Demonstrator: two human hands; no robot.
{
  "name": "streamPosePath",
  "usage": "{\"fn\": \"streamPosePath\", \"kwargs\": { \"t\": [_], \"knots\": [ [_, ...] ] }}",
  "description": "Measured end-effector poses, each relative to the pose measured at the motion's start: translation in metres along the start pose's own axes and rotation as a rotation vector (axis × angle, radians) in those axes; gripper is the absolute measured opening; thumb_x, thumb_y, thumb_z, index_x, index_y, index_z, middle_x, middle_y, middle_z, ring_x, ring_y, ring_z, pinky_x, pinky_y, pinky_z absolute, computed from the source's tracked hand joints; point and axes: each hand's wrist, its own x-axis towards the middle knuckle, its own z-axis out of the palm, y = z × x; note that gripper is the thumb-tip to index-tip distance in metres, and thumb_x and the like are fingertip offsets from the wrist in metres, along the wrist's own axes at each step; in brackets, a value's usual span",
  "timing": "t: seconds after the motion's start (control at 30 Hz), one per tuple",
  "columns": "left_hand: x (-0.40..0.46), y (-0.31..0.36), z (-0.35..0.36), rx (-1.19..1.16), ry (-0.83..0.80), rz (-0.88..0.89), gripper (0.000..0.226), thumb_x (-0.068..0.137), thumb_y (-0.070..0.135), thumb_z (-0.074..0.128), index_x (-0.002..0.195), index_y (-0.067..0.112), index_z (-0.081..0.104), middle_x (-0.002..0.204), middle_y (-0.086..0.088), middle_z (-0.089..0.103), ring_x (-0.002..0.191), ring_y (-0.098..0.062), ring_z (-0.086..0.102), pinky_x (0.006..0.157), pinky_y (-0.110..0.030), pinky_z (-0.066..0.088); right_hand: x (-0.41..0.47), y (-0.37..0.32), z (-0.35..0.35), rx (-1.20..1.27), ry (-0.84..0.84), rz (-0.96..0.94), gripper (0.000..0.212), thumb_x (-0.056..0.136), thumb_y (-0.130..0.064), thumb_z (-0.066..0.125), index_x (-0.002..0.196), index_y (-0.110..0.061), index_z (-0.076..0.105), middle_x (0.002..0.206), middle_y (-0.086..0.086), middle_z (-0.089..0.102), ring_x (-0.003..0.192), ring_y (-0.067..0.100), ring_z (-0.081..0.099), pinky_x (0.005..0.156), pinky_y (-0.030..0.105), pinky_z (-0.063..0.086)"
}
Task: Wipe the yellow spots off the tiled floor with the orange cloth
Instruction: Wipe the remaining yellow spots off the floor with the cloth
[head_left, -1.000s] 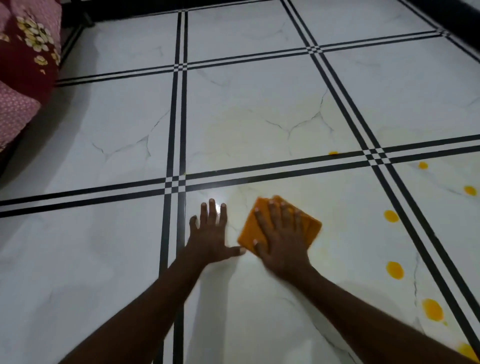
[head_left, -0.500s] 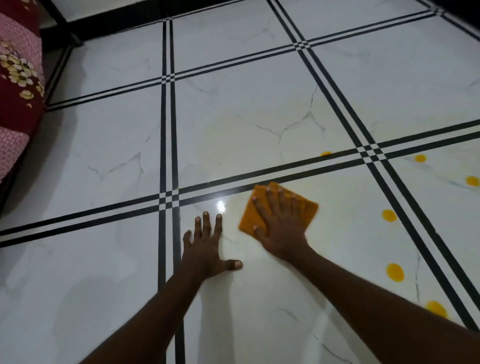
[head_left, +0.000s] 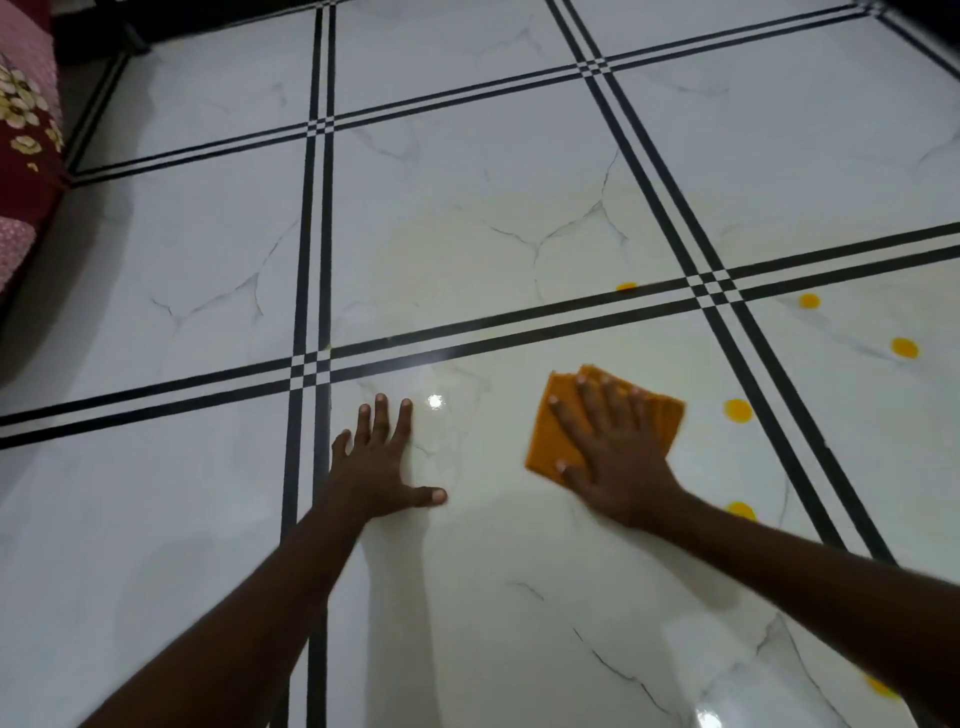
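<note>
Pressing the orange cloth (head_left: 558, 431) flat on the white tiled floor (head_left: 467, 249).
Right hand (head_left: 618, 457) lies on the folded, rumpled cloth, fingers (head_left: 589, 402) spread, long edge running away from the person; left hand (head_left: 379, 465) splays bare beside it; yellow spots (head_left: 737, 410) dot tiles just right of the cloth.

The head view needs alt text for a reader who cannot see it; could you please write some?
A right hand presses a folded orange cloth flat on a white tiled floor with black double lines, while the left hand rests spread on the tile beside it. Several yellow spots lie to the right of the cloth, not yet wiped.
</note>
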Motion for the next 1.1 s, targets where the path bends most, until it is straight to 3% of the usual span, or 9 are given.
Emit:
{"fn": "streamPosePath", "kwargs": {
  "t": [0.17, 0.43, 0.53, 0.6, 0.67, 0.77, 0.83, 1.0, 1.1],
  "knots": [
    [-0.001, 0.003, -0.001, 0.019, -0.015, -0.001, 0.136, 0.066, 0.087, 0.058, 0.151, 0.029, -0.03, 0.159, -0.011, -0.036, 0.15, -0.032, -0.025, 0.122, -0.056, 0.002, 0.029, -0.039, 0.008, 0.0, -0.017, -0.182, 0.081, 0.095, -0.071, 0.034, 0.164, -0.035, 0.012, 0.173, 0.007, 0.007, 0.16, 0.035, 0.003, 0.126, 0.06, 0.003],
    [-0.002, 0.017, -0.01, 0.049, -0.028, -0.049, 0.138, 0.068, 0.078, 0.067, 0.155, 0.02, -0.023, 0.161, -0.017, -0.027, 0.152, -0.037, -0.017, 0.122, -0.055, 0.007, -0.058, 0.032, -0.002, 0.004, 0.145, 0.385, 0.081, 0.094, -0.063, 0.036, 0.164, -0.029, 0.014, 0.172, 0.013, 0.012, 0.157, 0.041, 0.011, 0.126, 0.061, 0.005],
    [-0.001, 0.038, -0.021, 0.109, 0.043, -0.13, 0.118, 0.074, 0.069, 0.07, 0.156, 0.005, 0.014, 0.16, -0.027, 0.021, 0.147, -0.041, 0.027, 0.116, -0.051, 0.027, -0.048, -0.01, 0.011, 0.045, 0.123, 0.249, 0.083, 0.092, -0.063, 0.04, 0.164, -0.029, 0.018, 0.172, 0.013, 0.013, 0.157, 0.042, 0.011, 0.125, 0.062, 0.005],
    [0.001, 0.068, -0.023, 0.154, 0.415, -0.046, 0.056, 0.084, 0.049, 0.068, 0.116, 0.003, 0.061, 0.107, -0.02, 0.068, 0.097, -0.037, 0.067, 0.088, -0.044, 0.048, -0.034, -0.014, 0.013, 0.045, 0.106, 0.094, 0.082, 0.092, -0.065, 0.04, 0.164, -0.03, 0.019, 0.172, 0.012, 0.013, 0.158, 0.04, 0.009, 0.126, 0.061, 0.005],
    [0.005, 0.105, -0.016, 0.116, 0.652, 0.061, 0.028, 0.084, 0.032, 0.065, 0.089, 0.005, 0.066, 0.079, -0.016, 0.067, 0.072, -0.035, 0.065, 0.071, -0.041, 0.048, -0.028, 0.005, 0.011, 0.025, 0.094, 0.052, 0.081, 0.093, -0.068, 0.038, 0.164, -0.033, 0.017, 0.173, 0.008, 0.012, 0.159, 0.036, 0.008, 0.126, 0.06, 0.005],
    [0.009, 0.156, 0.016, -0.016, 0.539, 0.216, 0.065, 0.088, 0.051, 0.048, 0.135, 0.006, 0.055, 0.132, -0.022, 0.057, 0.122, -0.04, 0.054, 0.097, -0.049, 0.045, -0.046, 0.055, 0.004, 0.014, 0.122, 0.25, 0.08, 0.094, -0.068, 0.033, 0.164, -0.033, 0.015, 0.173, 0.008, 0.013, 0.158, 0.036, 0.013, 0.126, 0.059, 0.007],
    [0.008, 0.17, 0.037, -0.027, 0.431, 0.237, 0.08, 0.092, 0.061, 0.034, 0.157, 0.015, 0.024, 0.162, -0.02, 0.022, 0.151, -0.036, 0.02, 0.118, -0.053, 0.023, -0.077, 0.09, -0.002, -0.004, 0.154, 0.404, 0.079, 0.096, -0.066, 0.032, 0.164, -0.032, 0.011, 0.173, 0.009, 0.011, 0.158, 0.037, 0.012, 0.126, 0.06, 0.009],
    [0.013, 0.164, 0.048, -0.009, 0.384, 0.23, 0.081, 0.095, 0.066, 0.022, 0.159, 0.027, -0.006, 0.168, -0.009, -0.01, 0.154, -0.027, -0.011, 0.123, -0.053, 0.003, -0.118, 0.076, -0.001, -0.011, 0.168, 0.57, 0.081, 0.095, -0.063, 0.035, 0.165, -0.028, 0.014, 0.172, 0.015, 0.012, 0.157, 0.043, 0.012, 0.125, 0.063, 0.008],
    [0.015, 0.169, 0.044, -0.014, 0.357, 0.196, 0.084, 0.09, 0.071, 0.014, 0.158, 0.029, -0.011, 0.167, -0.008, -0.016, 0.154, -0.028, -0.014, 0.122, -0.054, 0.001, -0.081, 0.049, 0.003, 0.027, 0.135, 0.338, 0.083, 0.094, -0.067, 0.036, 0.164, -0.031, 0.012, 0.173, 0.012, 0.008, 0.158, 0.041, 0.007, 0.125, 0.062, 0.006]
  ]
}}
